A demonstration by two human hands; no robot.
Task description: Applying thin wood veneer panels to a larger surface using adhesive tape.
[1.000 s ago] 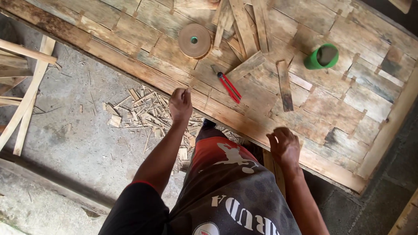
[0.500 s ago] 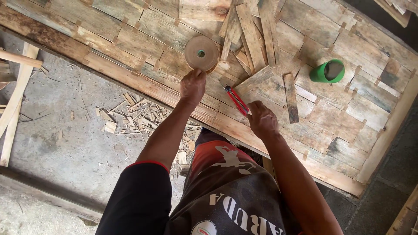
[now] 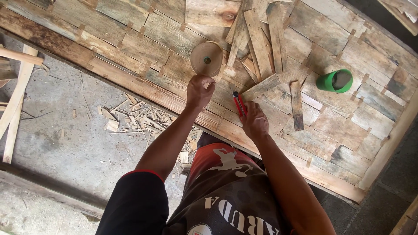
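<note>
Two bare hands work at a patchwork wooden bench (image 3: 143,48), one at a brown roll of tape (image 3: 207,58), the other on a red-handled cutter (image 3: 238,103).

The left hand (image 3: 199,90) is closed into a loose fist just below the tape roll, its fingertips at the roll's lower edge; whether it pinches a free end of the tape cannot be told. The roll lies flat on the planks beside a loose heap of weathered wooden slats (image 3: 259,41). The right hand (image 3: 254,123) rests curled over the lower end of the cutter, which lies on the bench with its dark tip pointing away from the person. A green plastic cup (image 3: 334,81) lies on its side well to the right, and wood shavings (image 3: 139,119) litter the concrete floor (image 3: 56,143) below the bench's edge.
</note>
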